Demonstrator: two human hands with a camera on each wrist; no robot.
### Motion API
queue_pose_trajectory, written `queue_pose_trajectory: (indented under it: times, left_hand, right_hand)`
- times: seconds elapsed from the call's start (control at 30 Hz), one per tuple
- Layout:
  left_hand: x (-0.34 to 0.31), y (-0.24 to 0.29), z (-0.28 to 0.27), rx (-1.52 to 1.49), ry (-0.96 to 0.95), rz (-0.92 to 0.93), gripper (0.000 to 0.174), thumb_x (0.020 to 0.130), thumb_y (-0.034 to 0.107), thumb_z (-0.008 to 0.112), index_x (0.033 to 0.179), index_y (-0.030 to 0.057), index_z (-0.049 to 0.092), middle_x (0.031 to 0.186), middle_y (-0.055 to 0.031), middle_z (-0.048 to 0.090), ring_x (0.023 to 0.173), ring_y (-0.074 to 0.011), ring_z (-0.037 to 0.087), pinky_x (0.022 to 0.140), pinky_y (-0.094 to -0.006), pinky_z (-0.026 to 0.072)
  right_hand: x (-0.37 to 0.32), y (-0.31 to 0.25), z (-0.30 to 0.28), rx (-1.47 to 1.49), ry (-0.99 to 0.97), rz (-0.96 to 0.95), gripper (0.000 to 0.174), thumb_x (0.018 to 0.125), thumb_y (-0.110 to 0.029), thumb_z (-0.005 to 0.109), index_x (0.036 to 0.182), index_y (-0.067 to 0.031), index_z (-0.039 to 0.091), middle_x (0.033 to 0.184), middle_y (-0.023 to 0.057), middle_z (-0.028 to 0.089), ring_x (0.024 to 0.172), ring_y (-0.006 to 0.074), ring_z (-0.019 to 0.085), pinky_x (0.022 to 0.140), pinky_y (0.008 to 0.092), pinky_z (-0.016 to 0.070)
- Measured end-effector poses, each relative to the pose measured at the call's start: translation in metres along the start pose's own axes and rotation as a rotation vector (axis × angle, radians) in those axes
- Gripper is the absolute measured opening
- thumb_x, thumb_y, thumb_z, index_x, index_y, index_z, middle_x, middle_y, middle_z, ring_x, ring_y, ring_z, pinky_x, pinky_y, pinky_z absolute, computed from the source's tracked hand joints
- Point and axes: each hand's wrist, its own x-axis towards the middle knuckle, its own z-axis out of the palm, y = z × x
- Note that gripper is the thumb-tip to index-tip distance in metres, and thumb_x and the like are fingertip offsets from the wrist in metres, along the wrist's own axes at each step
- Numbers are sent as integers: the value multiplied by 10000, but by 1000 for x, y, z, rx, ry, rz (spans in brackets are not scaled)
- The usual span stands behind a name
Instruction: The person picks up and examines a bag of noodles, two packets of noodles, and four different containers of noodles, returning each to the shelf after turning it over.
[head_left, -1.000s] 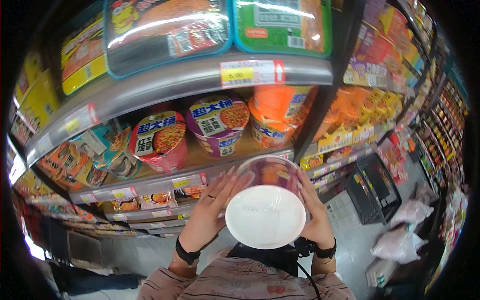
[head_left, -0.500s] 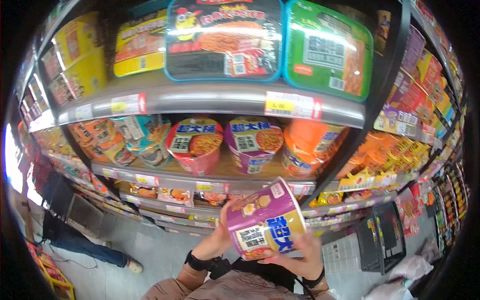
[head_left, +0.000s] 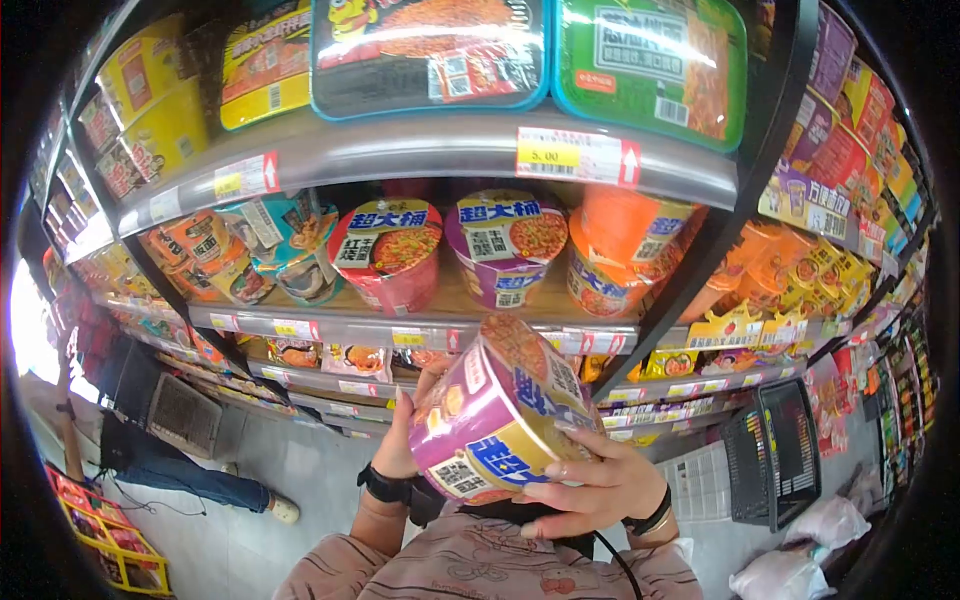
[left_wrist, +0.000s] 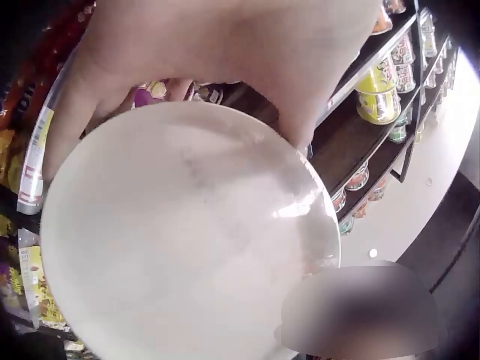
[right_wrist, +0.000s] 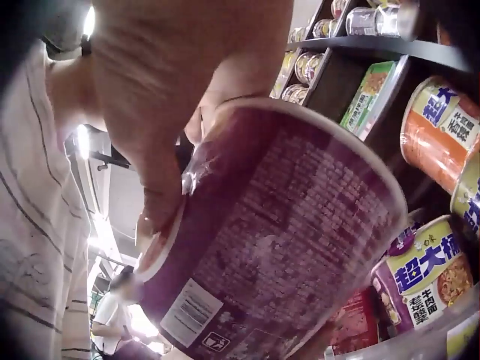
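A large purple and gold noodle tub (head_left: 500,420) is held tilted between both hands, its printed lid facing up and away. The left hand (head_left: 402,432) grips its left side near the base; in the left wrist view that hand (left_wrist: 217,45) curves round the tub's white bottom (left_wrist: 195,232). My right hand (head_left: 600,488) holds the right side, fingers spread over the lid's rim. The right wrist view has the right hand (right_wrist: 180,90) on the tub (right_wrist: 285,225), with small print and a barcode on its side.
Behind the tub, a shelf (head_left: 390,320) holds a red tub (head_left: 385,255), a purple tub (head_left: 507,248) and stacked orange tubs (head_left: 630,235). Trays of noodles stand above. A black basket (head_left: 770,455) and white bags (head_left: 780,575) are on the floor at right; a person's leg (head_left: 190,470) is at left.
The tub has turned from its white bottom facing the head camera to its side and lid. The right hand has shifted onto the lid's rim. The shelf view has moved rightward overall.
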Motion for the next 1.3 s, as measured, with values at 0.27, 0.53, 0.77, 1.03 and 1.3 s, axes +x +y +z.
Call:
queue_pose_trajectory:
  times: [0.27, 0.53, 0.77, 1.03, 1.3]
  left_hand:
    - [-12, -1, -70, -38, -346, -240, 1188, 506, 465, 800, 1343, -54, 136, 1347, -149, 320, 1214, -222, 360, 1009, -355, 283]
    - [-26, -10, -56, 102, -64, -145, 1109, 553, 545, 744, 1333, -27, 202, 1315, -133, 367, 1171, -223, 410, 979, -365, 333]
    - [-29, -13, -27, 130, 75, 123, 1109, 537, 560, 745, 1334, 2, 214, 1295, -128, 393, 1155, -221, 429, 978, -379, 337]
    - [14, 31, -3, 1242, 74, 449, 921, 542, 113, 829, 1275, 0, 284, 1201, -105, 457, 1108, -209, 456, 939, -340, 367]
    - [56, 47, 16, 1147, 70, 383, 802, 601, 88, 779, 1243, -5, 306, 1181, -131, 457, 1107, -232, 456, 928, -332, 366]
  right_hand:
    - [-2, -14, -19, -152, -230, -50, 380, 820, -267, 529, 1200, -258, 514, 1244, -144, 466, 1217, 51, 336, 1028, 366, 278]
    - [-6, -14, -10, -208, -171, 22, 464, 781, -280, 606, 1226, -277, 478, 1344, -90, 372, 1227, 164, 361, 1035, 402, 267]
    - [-6, 2, -7, 835, 64, 856, 1099, 645, -283, 773, 1376, -11, 0, 1397, 230, 191, 1292, 345, 232, 1031, 390, 239]
    - [16, 30, 15, 657, 147, 909, 563, 663, -108, 733, 1161, -22, 486, 1132, 108, 547, 1056, 222, 507, 893, 322, 394]
    - [11, 80, 51, 661, 251, 948, 848, 624, -100, 771, 1293, -1, 260, 1254, 151, 415, 1187, 238, 388, 975, 337, 322]
